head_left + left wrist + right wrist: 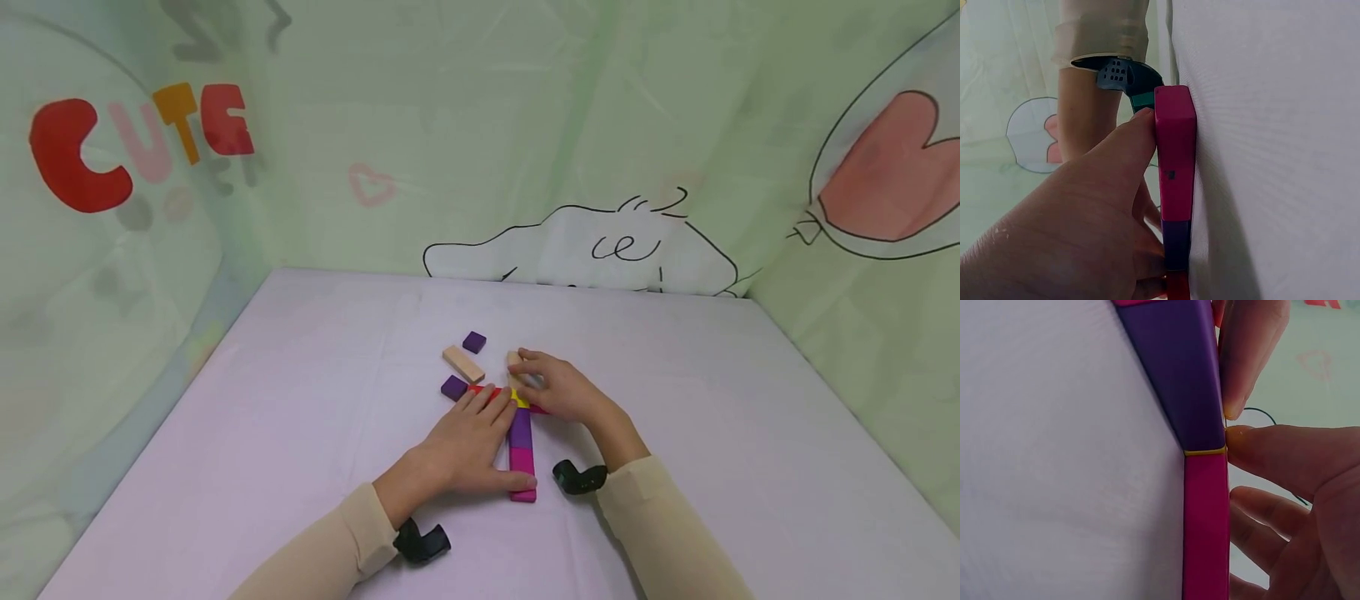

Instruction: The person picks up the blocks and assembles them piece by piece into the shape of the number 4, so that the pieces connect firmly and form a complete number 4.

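A flat cross-like row of blocks lies on the table. Its stem has a purple block (520, 429) and a pink block (522, 462); a yellow block (520, 401) sits at the crossing. My left hand (463, 446) rests with fairly straight fingers over the red block (486, 389) on the left side, while its thumb lies on the stem's pink end. The right hand (570, 392) reaches over the crossing: its thumb touches the yellow block's top, its fingers lie over a plain wooden block (513, 359). Beneath that hand a magenta block (1207, 519) is partly hidden.
Left of the blocks lie a loose wooden block (463, 364) and two dark purple blocks, one farther back (474, 342), one beside the red block (453, 387). A pale cloth covers the table (300, 433). Printed fabric walls (450, 125) stand behind and at both sides.
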`<move>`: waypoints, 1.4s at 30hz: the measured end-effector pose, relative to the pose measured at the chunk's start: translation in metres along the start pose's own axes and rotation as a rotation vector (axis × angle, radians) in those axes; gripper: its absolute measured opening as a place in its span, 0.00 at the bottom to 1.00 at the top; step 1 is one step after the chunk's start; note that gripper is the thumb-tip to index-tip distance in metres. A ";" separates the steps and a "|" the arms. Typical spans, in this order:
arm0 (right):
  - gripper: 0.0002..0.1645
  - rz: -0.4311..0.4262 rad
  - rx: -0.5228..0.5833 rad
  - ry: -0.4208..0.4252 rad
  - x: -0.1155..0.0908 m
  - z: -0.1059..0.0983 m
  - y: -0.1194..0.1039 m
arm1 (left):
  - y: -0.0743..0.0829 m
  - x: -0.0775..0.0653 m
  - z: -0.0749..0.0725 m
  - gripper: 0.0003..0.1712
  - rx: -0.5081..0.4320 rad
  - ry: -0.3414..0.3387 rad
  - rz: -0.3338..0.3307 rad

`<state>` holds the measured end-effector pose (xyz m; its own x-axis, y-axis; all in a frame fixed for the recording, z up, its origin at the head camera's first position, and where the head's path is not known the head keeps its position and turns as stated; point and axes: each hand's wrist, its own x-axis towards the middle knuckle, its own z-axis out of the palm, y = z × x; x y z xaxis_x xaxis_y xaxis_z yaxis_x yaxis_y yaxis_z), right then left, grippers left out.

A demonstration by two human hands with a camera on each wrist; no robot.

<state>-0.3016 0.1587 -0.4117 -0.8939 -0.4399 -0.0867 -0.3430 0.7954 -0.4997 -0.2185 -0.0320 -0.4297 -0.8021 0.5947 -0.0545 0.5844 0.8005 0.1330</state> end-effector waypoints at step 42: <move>0.21 -0.092 -0.027 0.035 -0.013 -0.002 -0.001 | -0.001 -0.001 -0.003 0.54 -0.046 0.058 -0.038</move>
<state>-0.2899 0.1648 -0.4089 -0.8678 -0.4969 -0.0111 -0.4311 0.7637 -0.4806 -0.2185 -0.0337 -0.4268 -0.8300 0.5577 -0.0031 0.5484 0.8172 0.1773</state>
